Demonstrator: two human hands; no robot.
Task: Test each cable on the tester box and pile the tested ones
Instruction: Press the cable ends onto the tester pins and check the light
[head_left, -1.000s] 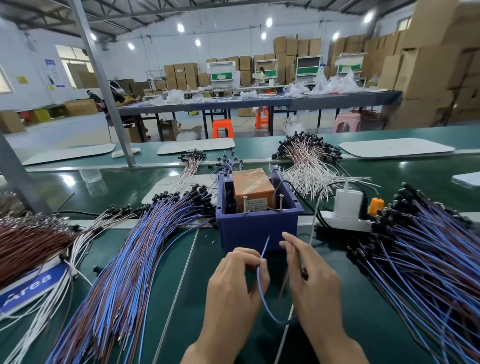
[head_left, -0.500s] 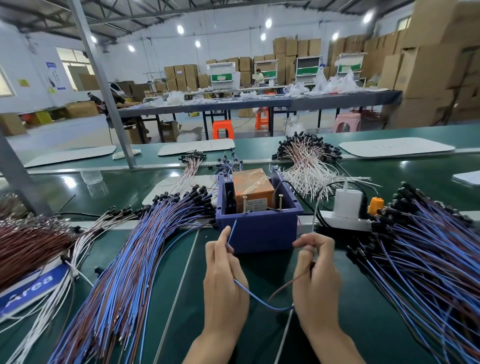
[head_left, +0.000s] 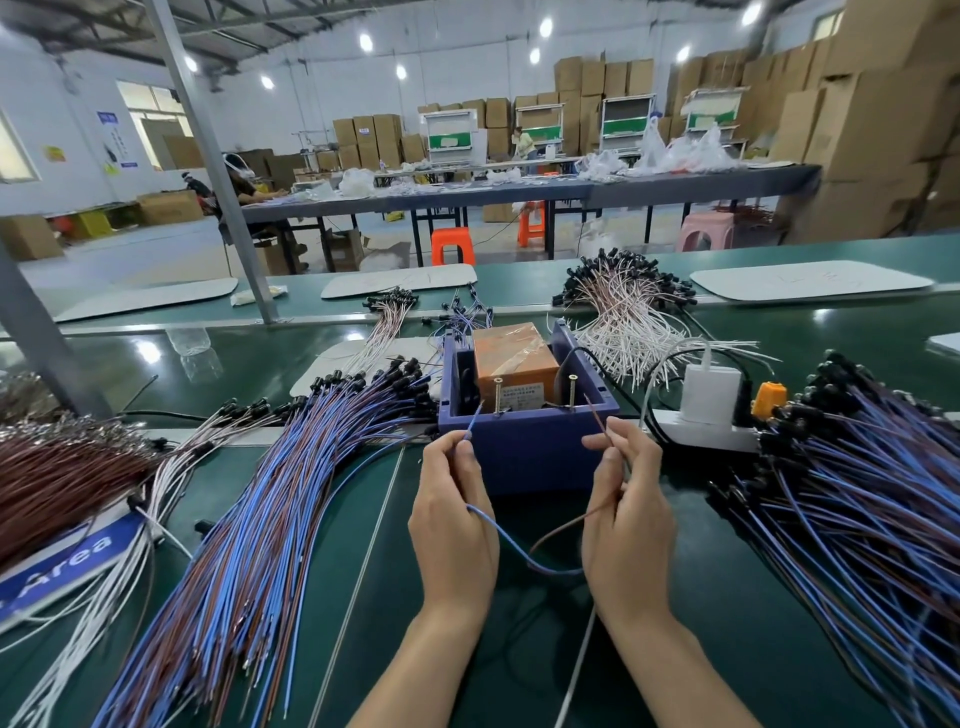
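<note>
The fingers (head_left: 451, 451) of the left hand (head_left: 454, 525) pinch the thin blue wire (head_left: 501, 532) of a two-wire cable just below its bare tip. The tip points up over the near wall of the dark blue plastic tester box (head_left: 524, 457), just beside the left of two upright brass screws (head_left: 497, 396); I cannot tell whether it touches. The fingers (head_left: 618, 441) of the right hand (head_left: 626, 519) pinch the cable's thin brown wire (head_left: 561, 527) the same way, with its tip raised near the right screw and apart from it. Between the hands both wires sag in a loop above the green table (head_left: 363, 571). The box stands just beyond the hands and has an orange block (head_left: 514, 358) inside it. A broad left pile of blue and brown cables (head_left: 249, 519) fans across the table, and a right pile of similar cables (head_left: 857, 493) lies opposite. A white power strip (head_left: 706, 436) sits just beside the box on the right.
</note>
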